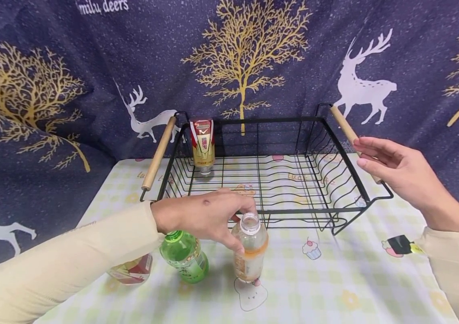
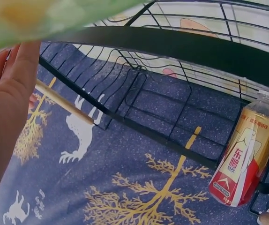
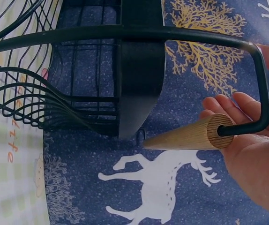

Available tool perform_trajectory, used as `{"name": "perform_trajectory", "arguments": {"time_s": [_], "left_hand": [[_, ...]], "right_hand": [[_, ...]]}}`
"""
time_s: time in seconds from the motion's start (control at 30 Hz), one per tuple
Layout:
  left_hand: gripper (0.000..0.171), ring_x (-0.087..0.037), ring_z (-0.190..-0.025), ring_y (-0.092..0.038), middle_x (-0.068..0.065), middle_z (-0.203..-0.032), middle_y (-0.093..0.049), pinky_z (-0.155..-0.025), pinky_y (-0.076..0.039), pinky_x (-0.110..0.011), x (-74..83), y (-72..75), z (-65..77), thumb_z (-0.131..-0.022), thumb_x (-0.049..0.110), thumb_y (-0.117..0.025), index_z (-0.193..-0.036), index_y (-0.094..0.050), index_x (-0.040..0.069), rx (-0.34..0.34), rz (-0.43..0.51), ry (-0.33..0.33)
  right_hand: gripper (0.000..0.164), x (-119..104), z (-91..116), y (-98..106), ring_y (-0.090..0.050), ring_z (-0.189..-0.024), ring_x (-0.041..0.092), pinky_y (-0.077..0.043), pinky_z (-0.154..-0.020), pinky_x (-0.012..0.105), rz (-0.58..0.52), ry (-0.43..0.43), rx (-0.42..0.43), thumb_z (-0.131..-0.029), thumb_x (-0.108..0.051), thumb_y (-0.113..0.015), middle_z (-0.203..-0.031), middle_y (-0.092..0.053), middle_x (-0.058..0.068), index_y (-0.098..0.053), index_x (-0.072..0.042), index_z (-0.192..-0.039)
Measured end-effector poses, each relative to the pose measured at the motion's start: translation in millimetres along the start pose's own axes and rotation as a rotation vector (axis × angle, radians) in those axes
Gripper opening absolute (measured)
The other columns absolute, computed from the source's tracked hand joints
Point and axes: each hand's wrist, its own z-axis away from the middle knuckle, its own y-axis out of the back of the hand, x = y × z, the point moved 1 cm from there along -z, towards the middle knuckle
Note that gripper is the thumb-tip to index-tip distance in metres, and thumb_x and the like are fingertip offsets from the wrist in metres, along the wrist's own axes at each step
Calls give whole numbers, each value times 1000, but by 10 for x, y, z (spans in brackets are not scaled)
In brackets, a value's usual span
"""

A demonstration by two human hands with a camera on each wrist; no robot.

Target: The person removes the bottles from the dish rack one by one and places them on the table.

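In the head view my left hand (image 1: 213, 218) holds a clear plastic bottle (image 1: 251, 265) with an orange band, thumb in front and fingers behind. The bottle stands uncapped on the tablecloth, before the rack. My right hand (image 1: 405, 175) is at the right wooden handle (image 1: 344, 123) of the black wire rack (image 1: 294, 210), fingers loosely extended. In the right wrist view, the palm is beside the handle (image 3: 186, 134); firm contact is unclear. A green bottle (image 1: 186, 258) stands left of the clear one, partly under my left forearm.
A red and gold drink bottle (image 1: 202, 141) stands cap down in the rack's back left corner. Another red and gold bottle (image 1: 134, 270) is partly hidden below the left sleeve. A dark blue cloth (image 1: 290, 90) with trees and deer hangs behind.
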Motion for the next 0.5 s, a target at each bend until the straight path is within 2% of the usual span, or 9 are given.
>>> {"name": "perform_trajectory", "arguments": {"time_s": [0.13,0.3,0.5], "left_hand": [[45,-10,-109,-56,9,-118,-66,-96,-48,-30,-5,-15,3,-75,25,-90,-111,-62,21,-4,-8,-13],[57,-11,-121,-54,5,-125,-63,-106,-43,-33,4,-27,17,-75,25,-90,-123,-61,17,-8,-21,-29],[67,-12,-118,-55,2,-131,-61,-102,-46,-29,-7,-14,39,-75,25,-90,-133,-58,13,-6,-33,-30]], "right_hand": [[46,-5,-3,0,-59,-111,-6,-48,-85,7,-13,5,-2,-97,-1,-63,-127,-63,-18,-53,-5,-142],[46,-64,-21,7,-59,-110,-8,-48,-82,6,13,-8,-5,-97,-3,-64,-125,-64,-20,-54,-6,-142],[47,-176,-76,18,-57,-111,-9,-45,-86,5,44,-4,-14,-96,-5,-67,-125,-63,-19,-54,-7,-141]]}}
